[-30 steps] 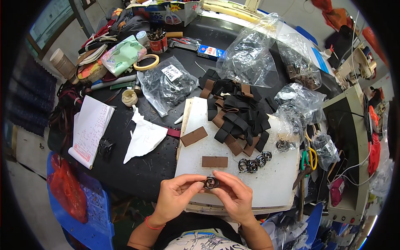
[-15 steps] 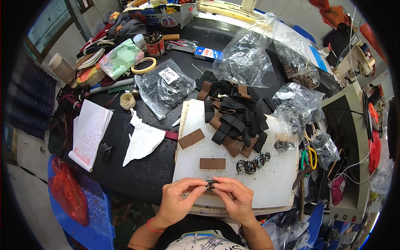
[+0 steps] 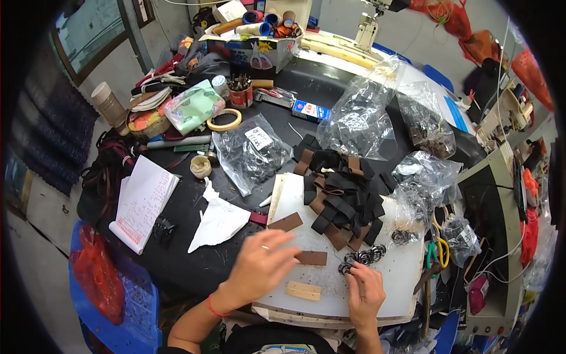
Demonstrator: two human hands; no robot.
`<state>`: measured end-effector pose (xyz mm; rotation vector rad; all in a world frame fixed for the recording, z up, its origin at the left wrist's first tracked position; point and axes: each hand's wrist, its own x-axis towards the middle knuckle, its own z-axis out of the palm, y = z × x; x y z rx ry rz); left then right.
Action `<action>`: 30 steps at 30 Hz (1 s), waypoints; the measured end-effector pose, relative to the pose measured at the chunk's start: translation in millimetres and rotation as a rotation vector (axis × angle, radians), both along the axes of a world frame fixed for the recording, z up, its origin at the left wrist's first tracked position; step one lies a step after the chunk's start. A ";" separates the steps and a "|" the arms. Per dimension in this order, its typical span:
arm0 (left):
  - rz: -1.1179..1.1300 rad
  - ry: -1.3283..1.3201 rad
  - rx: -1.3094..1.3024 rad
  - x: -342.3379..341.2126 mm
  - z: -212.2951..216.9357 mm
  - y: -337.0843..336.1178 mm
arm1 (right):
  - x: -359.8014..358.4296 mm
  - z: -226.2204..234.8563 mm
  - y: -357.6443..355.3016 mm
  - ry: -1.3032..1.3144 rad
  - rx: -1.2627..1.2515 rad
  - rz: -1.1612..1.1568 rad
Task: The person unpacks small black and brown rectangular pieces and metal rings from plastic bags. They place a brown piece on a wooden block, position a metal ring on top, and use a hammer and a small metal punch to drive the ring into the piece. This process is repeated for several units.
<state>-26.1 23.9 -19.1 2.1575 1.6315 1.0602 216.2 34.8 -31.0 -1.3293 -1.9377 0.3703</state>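
Observation:
My left hand [image 3: 263, 266], a little blurred, hovers over the left side of the white board [image 3: 392, 290], fingers apart with nothing seen in them. Just beyond it are two brown strips [image 3: 286, 222], the nearer one partly covered by its fingertips. My right hand [image 3: 367, 295] has its thumb and fingers closing on a small black ring-shaped buckle [image 3: 345, 268], at the near end of a short row of similar buckles [image 3: 370, 255]. Between the hands lies a pale wooden-looking block [image 3: 303, 290] with small dark dots.
Beyond the buckles rises a heap of black and brown folded bands [image 3: 339, 194]. Scissors with green and yellow handles [image 3: 442, 252] sit right of the board. Left are torn white paper [image 3: 218, 221] and a notepad [image 3: 144, 203]; clear plastic bags [image 3: 359, 127] stand at the back.
My hands, earlier together around a small black ring-shaped buckle, have parted: the left moved up and left, the right over to the buckle row. The pale block now shows. The view has tilted upward.

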 end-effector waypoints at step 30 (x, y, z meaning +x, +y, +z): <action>0.480 0.337 -0.009 -96.3 -22.6 5.7 | 8.3 0.7 -2.8 0.044 -0.055 -0.078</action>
